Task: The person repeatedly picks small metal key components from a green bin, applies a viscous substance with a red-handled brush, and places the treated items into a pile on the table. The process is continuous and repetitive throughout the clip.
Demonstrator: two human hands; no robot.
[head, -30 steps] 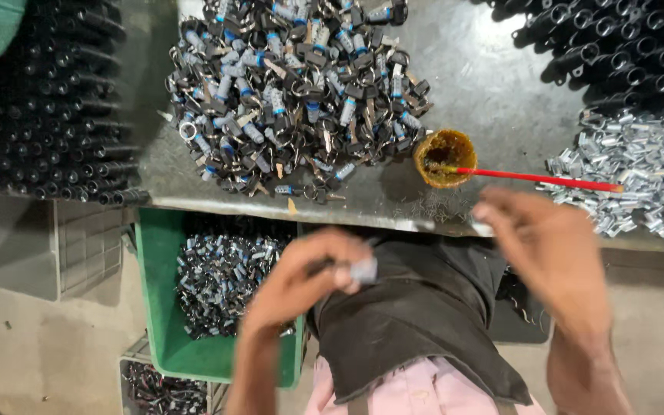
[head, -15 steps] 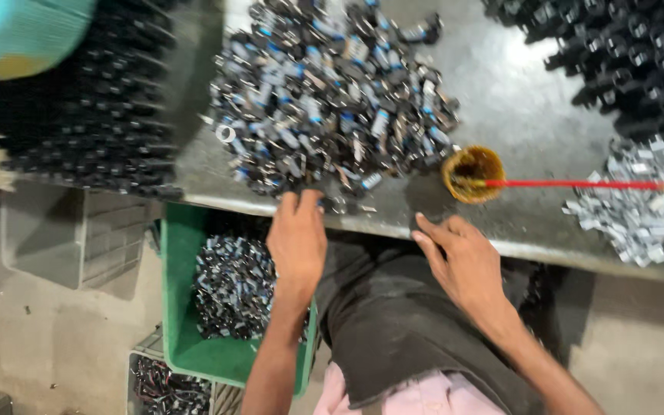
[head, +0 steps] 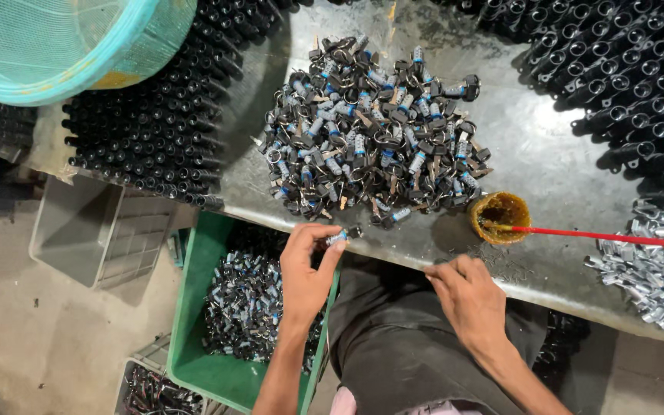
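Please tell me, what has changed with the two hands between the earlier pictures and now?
The left hand went from the lap up to the pile of small lock parts and now pinches one small part at the table edge. The right hand came down from the red brush and rests empty on the edge. The brush in its small cup and the green crate stayed.

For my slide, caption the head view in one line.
Left hand pinches a small silver-and-black cylindrical part above the green plastic bin; right hand rests on the grey metal table.
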